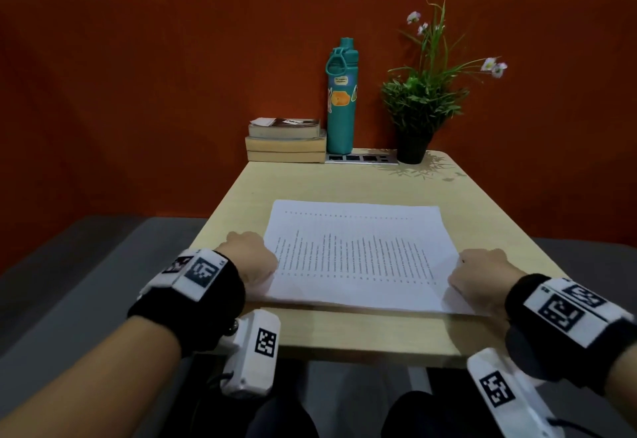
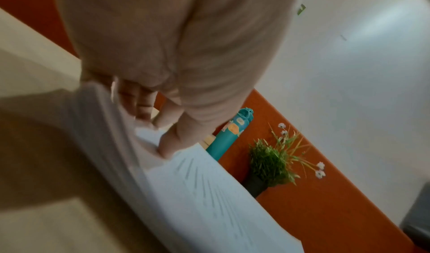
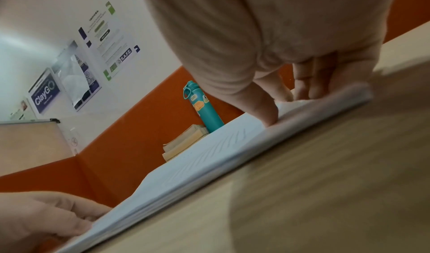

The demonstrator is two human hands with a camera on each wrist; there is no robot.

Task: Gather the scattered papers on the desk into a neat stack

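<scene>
A stack of white printed papers lies squared on the light wooden desk, near its front edge. My left hand holds the stack's left edge. In the left wrist view the left hand has its thumb on the top sheet and its fingers curled against the side of the stack. My right hand holds the right edge the same way. In the right wrist view the right hand pinches the stack, thumb on top. The left hand shows at the far end.
At the back of the desk stand a pile of books, a teal water bottle and a potted plant, with a socket strip in front. An orange partition rises behind. Bare desk lies between stack and bottle.
</scene>
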